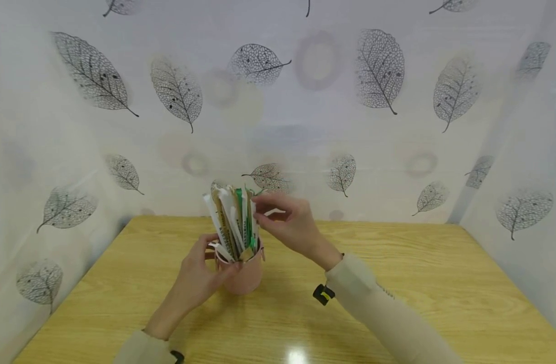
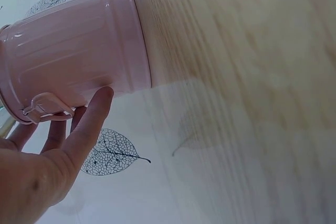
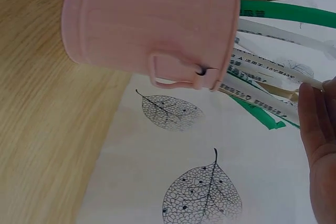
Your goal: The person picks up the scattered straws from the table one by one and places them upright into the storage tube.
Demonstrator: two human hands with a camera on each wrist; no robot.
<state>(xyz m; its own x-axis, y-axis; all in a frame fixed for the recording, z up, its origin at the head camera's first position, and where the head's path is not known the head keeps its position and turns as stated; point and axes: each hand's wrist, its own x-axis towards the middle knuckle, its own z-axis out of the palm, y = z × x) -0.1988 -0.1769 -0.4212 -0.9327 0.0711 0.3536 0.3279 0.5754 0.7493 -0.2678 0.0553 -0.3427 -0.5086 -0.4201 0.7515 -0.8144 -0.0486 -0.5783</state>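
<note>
A small pink metal bucket [image 1: 244, 279] with side handles stands upright on the table, packed with paper-wrapped straws [image 1: 228, 222] in white, brown and green. My left hand [image 1: 197, 275] holds the bucket from the left, thumb across the front near the rim and the other fingers round the far side. In the left wrist view, one fingertip [image 2: 105, 94] lies against the bucket's wall below a handle [image 2: 48, 107]. At the upper right of the bunch, my right hand [image 1: 289, 222] pinches the top end of a white wrapped straw [image 3: 278, 65], whose lower part still sits among the others.
The wood-grain table [image 1: 396, 283] runs out to both sides of the bucket. Behind it hangs a pale curtain [image 1: 296, 126] printed with leaves, which also closes in the left and right sides. A glare spot shows at the table's front.
</note>
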